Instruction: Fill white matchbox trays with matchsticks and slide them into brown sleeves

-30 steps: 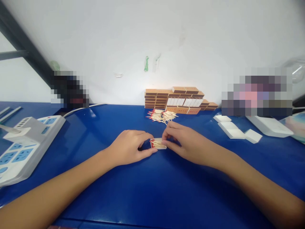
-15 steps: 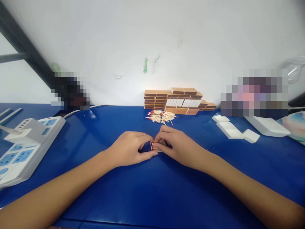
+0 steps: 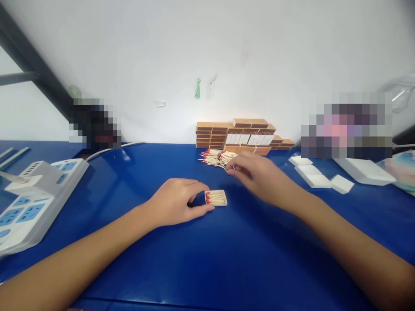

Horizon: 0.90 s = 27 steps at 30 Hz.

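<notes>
A small white matchbox tray [image 3: 221, 204] lies on the blue table with several red-headed matches [image 3: 214, 198] inside, their heads toward the left. My left hand [image 3: 178, 201] grips its left end between thumb and forefinger. Further back is a loose heap of matches [image 3: 212, 158], heads pointing mostly left. My right hand [image 3: 251, 172] is at the heap's front right edge, thumb and forefinger closed together on a match there. Part of the heap is hidden behind that hand.
Stacked brown matchboxes [image 3: 210, 134] stand against the wall behind the heap. White empty trays [image 3: 313, 177] and a white box [image 3: 365, 171] lie at the right. A large power strip [image 3: 42, 203] occupies the left, its cable running to the wall.
My right hand has left the tray and moved back and right to the match heap, uncovering the matches in the tray. My left hand has stayed on the tray.
</notes>
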Tool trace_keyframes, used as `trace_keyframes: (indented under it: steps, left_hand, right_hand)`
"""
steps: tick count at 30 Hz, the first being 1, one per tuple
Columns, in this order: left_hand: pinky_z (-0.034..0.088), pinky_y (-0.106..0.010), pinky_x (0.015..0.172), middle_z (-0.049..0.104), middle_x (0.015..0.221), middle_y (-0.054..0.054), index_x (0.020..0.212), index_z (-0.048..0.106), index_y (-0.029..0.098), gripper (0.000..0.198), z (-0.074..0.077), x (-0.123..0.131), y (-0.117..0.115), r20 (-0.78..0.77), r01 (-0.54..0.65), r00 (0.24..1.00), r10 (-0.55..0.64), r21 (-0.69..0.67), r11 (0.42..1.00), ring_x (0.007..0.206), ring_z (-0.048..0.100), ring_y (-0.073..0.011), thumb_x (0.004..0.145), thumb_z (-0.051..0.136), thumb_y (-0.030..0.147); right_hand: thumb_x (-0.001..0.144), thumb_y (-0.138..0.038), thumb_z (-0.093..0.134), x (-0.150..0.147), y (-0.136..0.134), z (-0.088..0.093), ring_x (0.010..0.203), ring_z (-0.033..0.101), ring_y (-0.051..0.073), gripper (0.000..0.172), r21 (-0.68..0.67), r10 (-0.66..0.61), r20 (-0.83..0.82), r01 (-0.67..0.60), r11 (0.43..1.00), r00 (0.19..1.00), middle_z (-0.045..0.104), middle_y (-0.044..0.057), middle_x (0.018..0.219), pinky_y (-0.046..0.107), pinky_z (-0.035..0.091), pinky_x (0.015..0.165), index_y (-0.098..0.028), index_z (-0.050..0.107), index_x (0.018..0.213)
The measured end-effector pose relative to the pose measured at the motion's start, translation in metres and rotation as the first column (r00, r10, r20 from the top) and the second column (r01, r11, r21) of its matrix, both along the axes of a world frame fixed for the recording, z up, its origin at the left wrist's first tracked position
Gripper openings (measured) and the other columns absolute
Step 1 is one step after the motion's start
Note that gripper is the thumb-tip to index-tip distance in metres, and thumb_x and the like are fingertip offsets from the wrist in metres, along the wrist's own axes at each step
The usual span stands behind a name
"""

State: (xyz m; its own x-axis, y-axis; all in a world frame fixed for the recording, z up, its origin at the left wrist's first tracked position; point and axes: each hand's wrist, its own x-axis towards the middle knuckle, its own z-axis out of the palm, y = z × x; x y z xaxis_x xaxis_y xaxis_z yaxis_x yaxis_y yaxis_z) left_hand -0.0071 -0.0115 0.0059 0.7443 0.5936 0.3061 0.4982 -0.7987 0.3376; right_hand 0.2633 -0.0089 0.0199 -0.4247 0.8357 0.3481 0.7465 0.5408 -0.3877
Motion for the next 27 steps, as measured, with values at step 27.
trace_keyframes:
  steps: [27]
  left_hand:
    - [0.038, -0.026, 0.058, 0.063, 0.071, 0.003, 0.115, 0.074, 0.022, 0.031, 0.000, 0.000, 0.001, -0.012, -0.003, 1.000, 0.002, -0.020, 1.000, 0.061, 0.057, -0.0120, 0.095, 0.069, 0.044]
  right_hand:
    - [0.103, -0.019, 0.041, 0.017, 0.034, -0.028, 0.099, 0.057, 0.025, 0.025, -0.058, 0.107, 0.020, -0.106, 0.993, 0.994, 0.057, 0.009, 0.105, 0.041, 0.048, 0.091, -0.025, 0.065, 0.110]
